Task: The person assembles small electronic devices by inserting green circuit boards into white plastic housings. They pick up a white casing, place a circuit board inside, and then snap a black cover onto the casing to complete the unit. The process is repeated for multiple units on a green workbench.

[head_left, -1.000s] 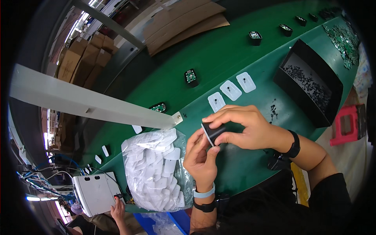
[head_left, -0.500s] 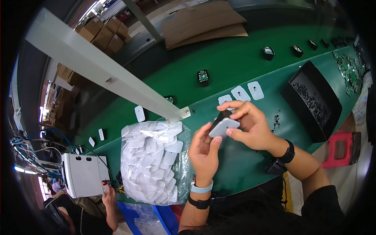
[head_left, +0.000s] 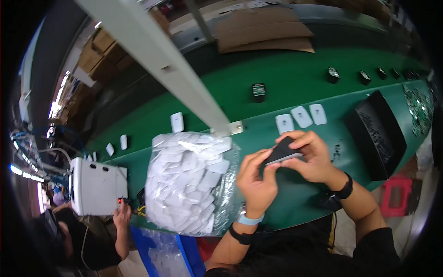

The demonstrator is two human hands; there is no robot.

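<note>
Between both hands is a small black plastic housing (head_left: 282, 151) with a white cover (head_left: 285, 159) along its lower side, its black face turned up toward me. My left hand (head_left: 258, 182) pinches its left end with thumb and fingers. My right hand (head_left: 314, 158) grips the right end, fingers over the top and thumb at the white cover. Just beyond the hands, three white covers (head_left: 302, 117) lie in a row on the green table, each with a small dark piece on it. A clear plastic bag (head_left: 184, 184) heaped with white covers lies to the left.
Black housings with circuit boards (head_left: 259, 92) stand along the green belt (head_left: 221, 83). At right are a black tray (head_left: 379, 138) of small black parts and a pile of circuit boards (head_left: 419, 108). A metal post (head_left: 170, 74) rises ahead. At left, another person's hand (head_left: 122, 214) touches a white machine (head_left: 99, 187).
Both hands have turned the housing, so its black side now faces up where the white cover faced me before. The whole view has shifted a little.
</note>
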